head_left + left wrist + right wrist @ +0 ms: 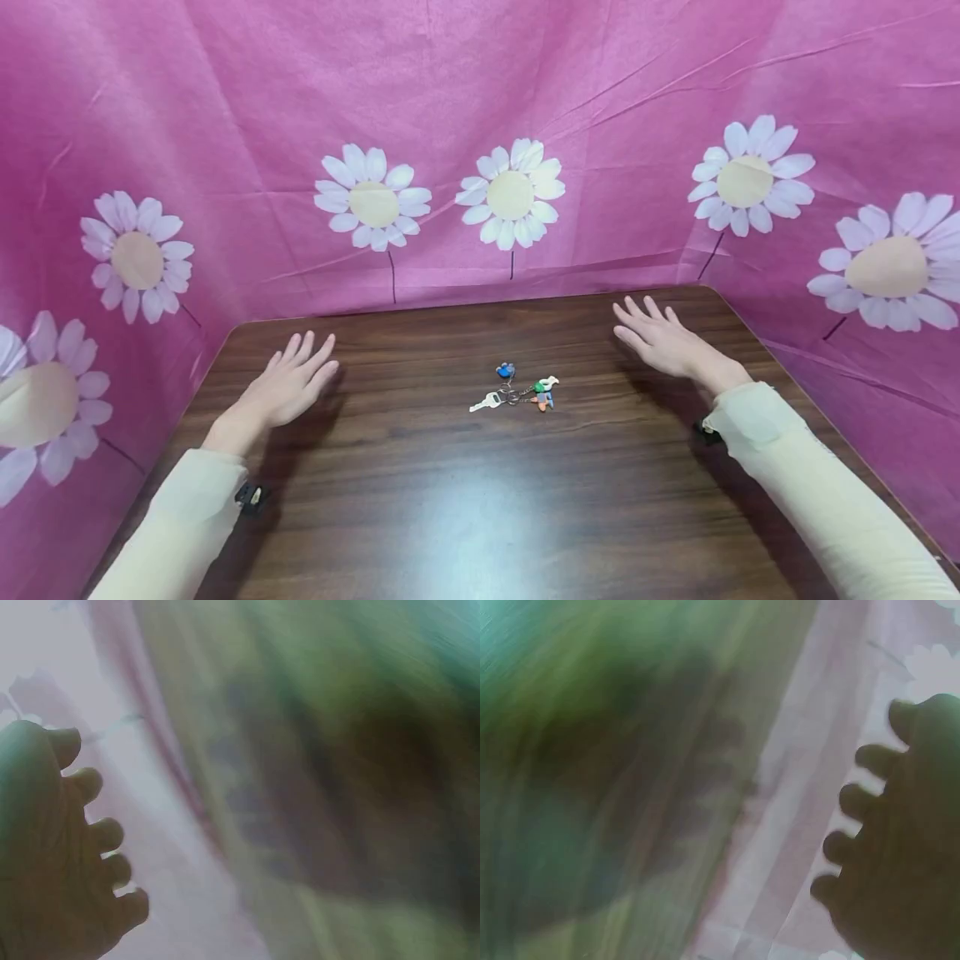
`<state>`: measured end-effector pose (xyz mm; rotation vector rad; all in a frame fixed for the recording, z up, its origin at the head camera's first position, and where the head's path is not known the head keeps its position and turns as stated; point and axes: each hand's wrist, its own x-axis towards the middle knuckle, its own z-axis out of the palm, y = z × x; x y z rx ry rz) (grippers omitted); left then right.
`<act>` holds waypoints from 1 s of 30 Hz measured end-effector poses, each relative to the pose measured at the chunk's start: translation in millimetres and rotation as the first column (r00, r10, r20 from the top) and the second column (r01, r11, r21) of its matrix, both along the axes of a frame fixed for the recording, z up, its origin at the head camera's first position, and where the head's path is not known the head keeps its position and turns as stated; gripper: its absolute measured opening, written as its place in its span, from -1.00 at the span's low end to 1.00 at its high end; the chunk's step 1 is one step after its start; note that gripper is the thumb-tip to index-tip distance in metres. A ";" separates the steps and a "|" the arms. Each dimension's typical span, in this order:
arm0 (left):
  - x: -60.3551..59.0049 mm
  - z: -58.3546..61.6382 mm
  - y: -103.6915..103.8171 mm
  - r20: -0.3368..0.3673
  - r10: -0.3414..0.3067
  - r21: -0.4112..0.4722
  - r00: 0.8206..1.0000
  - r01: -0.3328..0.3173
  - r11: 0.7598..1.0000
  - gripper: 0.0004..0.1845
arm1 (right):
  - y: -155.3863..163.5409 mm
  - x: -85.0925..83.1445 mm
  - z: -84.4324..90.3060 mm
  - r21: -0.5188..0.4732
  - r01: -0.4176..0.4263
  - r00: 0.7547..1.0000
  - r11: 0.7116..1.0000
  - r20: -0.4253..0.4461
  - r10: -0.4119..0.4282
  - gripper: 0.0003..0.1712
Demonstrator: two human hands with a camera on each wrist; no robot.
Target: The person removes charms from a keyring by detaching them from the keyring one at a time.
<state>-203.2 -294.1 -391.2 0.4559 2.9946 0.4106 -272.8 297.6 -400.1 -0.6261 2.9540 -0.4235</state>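
Left hand (pixel 283 385) and right hand (pixel 666 340), fingers spread wide, flank a charm-laden metal keyring (pixel 512 398) on a glossy wood-grain table (pixel 390 475).

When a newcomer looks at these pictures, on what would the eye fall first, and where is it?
Probably on the pink cloth with big white daisies, behind the table and along its sides. Next, I think, come the key and its small colourful charms, lying on the table between the left hand and the right hand, both held open above it.
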 end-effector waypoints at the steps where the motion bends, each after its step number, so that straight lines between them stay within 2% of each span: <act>1: -1.6 3.9 5.6 0.018 -0.019 0.027 1.000 0.019 0.999 -0.29 | -3.1 0.0 3.9 -0.048 -0.015 1.000 0.999 0.018 0.016 -0.25; 5: -4.6 18.8 32.5 0.120 -0.103 0.178 0.987 0.080 0.981 -0.28 | -18.8 1.7 16.0 -0.198 -0.058 0.996 0.978 0.061 0.072 -0.28; 8: -3.9 26.1 55.9 0.181 -0.159 0.297 0.971 0.100 0.950 -0.29 | -33.0 4.4 19.6 -0.286 -0.068 0.992 0.956 0.083 0.095 -0.30; 11: -3.7 27.6 79.9 0.221 -0.213 0.419 0.952 0.104 0.902 -0.28 | -47.6 6.1 19.3 -0.376 -0.095 0.985 0.922 0.100 0.143 -0.32; 13: -5.2 25.3 94.9 0.242 -0.240 0.488 0.940 0.096 0.867 -0.27 | -56.5 6.4 18.4 -0.424 -0.122 0.976 0.897 0.113 0.186 -0.35; 16: -11.6 18.4 116.3 0.264 -0.281 0.580 0.923 0.080 0.810 -0.27 | -67.7 4.6 15.2 -0.515 -0.141 0.954 0.845 0.158 0.255 -0.37; 20: -22.9 7.0 144.1 0.277 -0.307 0.684 0.911 0.038 0.728 -0.27 | -79.2 1.7 8.3 -0.641 -0.041 0.902 0.766 0.306 0.304 -0.31; 23: -29.1 -4.4 162.3 0.293 -0.314 0.733 0.903 -0.002 0.680 -0.24 | -87.7 1.2 1.8 -0.672 0.025 0.871 0.740 0.378 0.314 -0.26; 25: -30.8 -11.3 172.1 0.309 -0.308 0.734 0.900 -0.020 0.679 -0.23 | -93.8 2.0 -2.8 -0.665 0.033 0.867 0.746 0.391 0.310 -0.24; 26: -31.0 -14.6 176.1 0.311 -0.307 0.728 0.899 -0.018 0.685 -0.24 | -97.2 2.5 -5.1 -0.651 0.027 0.871 0.759 0.387 0.301 -0.22; 30: -28.7 -23.6 188.8 0.334 -0.303 0.687 0.893 -0.011 0.726 -0.30 | -111.4 3.1 -15.0 -0.605 -0.015 0.885 0.796 0.363 0.292 -0.09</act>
